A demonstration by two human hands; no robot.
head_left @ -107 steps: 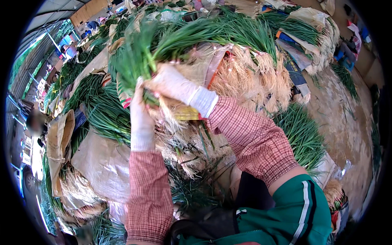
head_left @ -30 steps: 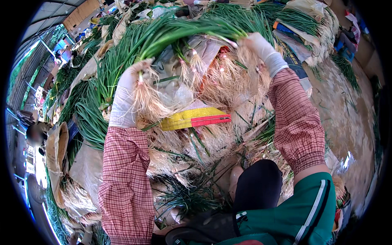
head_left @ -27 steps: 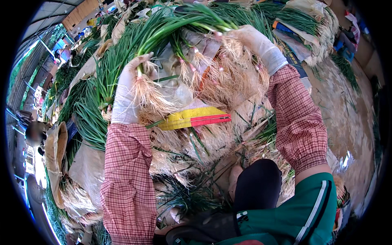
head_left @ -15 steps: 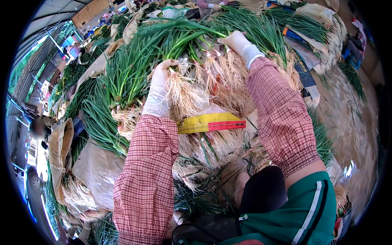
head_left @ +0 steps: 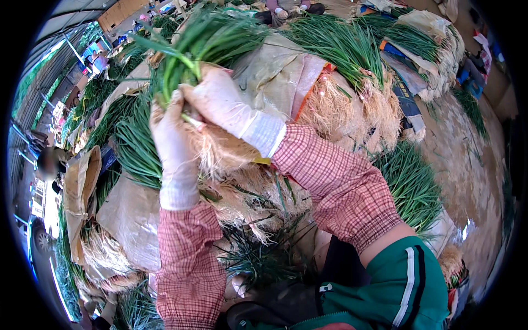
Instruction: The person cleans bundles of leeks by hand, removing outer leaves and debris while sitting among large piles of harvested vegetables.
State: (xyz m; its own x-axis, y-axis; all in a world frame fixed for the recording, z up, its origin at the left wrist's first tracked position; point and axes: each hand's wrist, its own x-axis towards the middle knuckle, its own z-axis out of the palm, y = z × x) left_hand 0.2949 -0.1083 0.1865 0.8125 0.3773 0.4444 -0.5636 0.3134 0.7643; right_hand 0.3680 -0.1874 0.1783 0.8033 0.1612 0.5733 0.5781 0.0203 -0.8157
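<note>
1. One bunch of green onions is up in front of the person, left of centre, its leaves blurred and fanning toward the top, pale roots dangling below.
2. The right hand, white-gloved, is wrapped round the stems just above those roots.
3. In beside it comes the left hand, also gloved, thumb near the right hand's fingers, its own fingers drawn narrow by the stems; whether it grips any, I can't tell.
4. Under the bunch, a yellow strip peeks out, mostly hidden by the right wrist.
5. Just beyond, a beige sack with an orange edge lies spread, and more green onions fan out to its right, roots toward the person.
6. Nearer the knees, loose dark leaves lie heaped.
7. Out right, wet floor glistens; at the top, a co-worker's hands show.
</note>
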